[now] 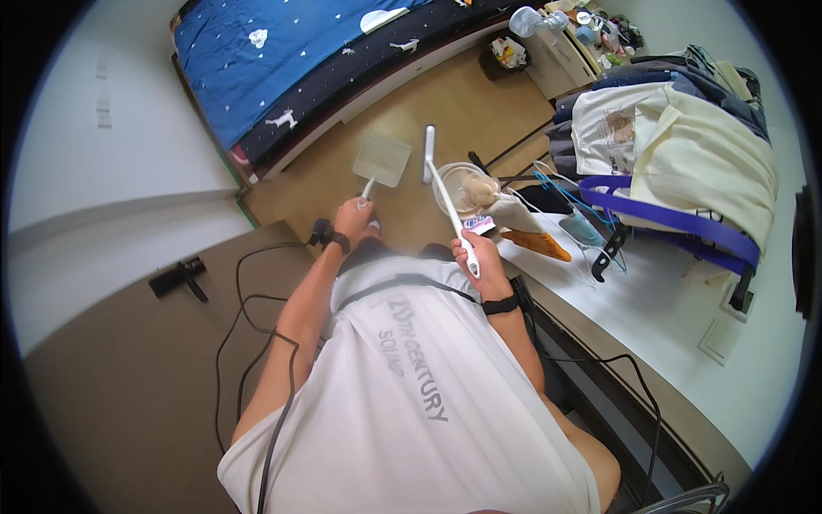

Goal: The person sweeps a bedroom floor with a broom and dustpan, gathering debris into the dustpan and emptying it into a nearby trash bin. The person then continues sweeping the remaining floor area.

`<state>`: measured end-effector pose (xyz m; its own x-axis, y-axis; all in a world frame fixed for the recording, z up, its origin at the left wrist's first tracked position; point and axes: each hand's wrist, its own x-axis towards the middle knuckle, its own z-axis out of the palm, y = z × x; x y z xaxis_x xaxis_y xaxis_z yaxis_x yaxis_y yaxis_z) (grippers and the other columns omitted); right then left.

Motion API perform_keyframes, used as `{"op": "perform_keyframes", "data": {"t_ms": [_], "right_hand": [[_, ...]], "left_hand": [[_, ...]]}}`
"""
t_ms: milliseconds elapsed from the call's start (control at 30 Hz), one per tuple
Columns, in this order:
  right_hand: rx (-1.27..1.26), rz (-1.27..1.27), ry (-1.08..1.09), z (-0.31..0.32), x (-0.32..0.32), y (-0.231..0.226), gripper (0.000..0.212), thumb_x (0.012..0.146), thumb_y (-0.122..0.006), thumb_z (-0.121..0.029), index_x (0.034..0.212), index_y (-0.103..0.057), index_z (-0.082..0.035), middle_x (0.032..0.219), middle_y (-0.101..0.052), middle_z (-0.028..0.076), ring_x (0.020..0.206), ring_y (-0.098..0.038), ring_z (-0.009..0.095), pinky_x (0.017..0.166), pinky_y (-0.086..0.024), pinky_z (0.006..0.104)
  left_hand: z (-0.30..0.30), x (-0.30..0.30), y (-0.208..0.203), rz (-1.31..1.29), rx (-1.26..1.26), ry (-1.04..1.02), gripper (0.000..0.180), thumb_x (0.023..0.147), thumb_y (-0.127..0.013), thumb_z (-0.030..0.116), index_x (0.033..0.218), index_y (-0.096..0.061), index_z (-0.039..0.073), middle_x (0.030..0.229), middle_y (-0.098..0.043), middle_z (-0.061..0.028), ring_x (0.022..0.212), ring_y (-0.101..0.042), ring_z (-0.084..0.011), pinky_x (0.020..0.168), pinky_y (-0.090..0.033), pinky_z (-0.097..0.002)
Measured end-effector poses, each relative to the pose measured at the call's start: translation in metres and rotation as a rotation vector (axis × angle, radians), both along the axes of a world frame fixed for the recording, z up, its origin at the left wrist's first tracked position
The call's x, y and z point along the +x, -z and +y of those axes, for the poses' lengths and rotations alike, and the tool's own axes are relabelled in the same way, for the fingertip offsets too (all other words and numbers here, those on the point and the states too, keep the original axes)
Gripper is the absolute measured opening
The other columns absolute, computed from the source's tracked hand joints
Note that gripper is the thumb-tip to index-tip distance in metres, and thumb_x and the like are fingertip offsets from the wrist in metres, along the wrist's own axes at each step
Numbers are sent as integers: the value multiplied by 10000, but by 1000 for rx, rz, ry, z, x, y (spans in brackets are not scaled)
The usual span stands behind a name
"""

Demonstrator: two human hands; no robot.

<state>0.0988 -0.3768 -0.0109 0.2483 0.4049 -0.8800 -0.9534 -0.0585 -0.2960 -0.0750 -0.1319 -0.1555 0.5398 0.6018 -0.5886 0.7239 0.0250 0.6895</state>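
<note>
Wrapped closely round a slim white handle, the left hand is holding a pale translucent square pan out ahead of the body, probably so that its flat face is staying steady. The right hand is gripping a long white plastic stick near its butt end, presumably leaving most of its length for reach. Its narrow white bar-shaped head is standing just right of the pan, apart from it, so the two seem to be working as a pair above the tan floor. Whether either is touching that floor, I cannot tell. Beyond, a bed with blue patterned bedding is bordering the space.
</note>
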Motion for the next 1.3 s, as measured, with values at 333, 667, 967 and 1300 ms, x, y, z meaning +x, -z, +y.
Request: {"op": "perform_keyframes", "data": {"t_ms": [333,667,967,1300], "right_hand": [[-8,-108,310,141,62,43,115,945,-621,-101,921,-566,-3,777,-610,79,596,-594,120,465,-481,196],[148,-166,404,237,195,89,97,931,-590,-66,888,-535,1,781,-581,81,652,-599,143,514,-514,210],[65,-106,439,331,332,165,55,878,-561,7,837,-531,-13,794,-582,103,657,-633,200,522,-573,274],[117,43,477,455,396,260,21,968,-531,-39,976,-523,-21,933,-591,115,819,-649,250,715,-629,361]], "left_hand": [[121,60,10,45,-101,240,324,903,-582,308,829,-639,-2,648,-613,-154,582,-603,-275,595,-483,-413],[176,161,-24,59,34,604,358,885,-596,355,986,-740,43,960,-713,-232,906,-690,-400,803,-531,-457],[189,242,-68,-57,-26,557,291,827,-658,304,942,-726,45,790,-673,-250,800,-674,-426,733,-526,-462],[194,311,-18,9,-104,518,251,844,-656,270,890,-679,24,775,-666,-230,763,-653,-414,716,-513,-454]]}}
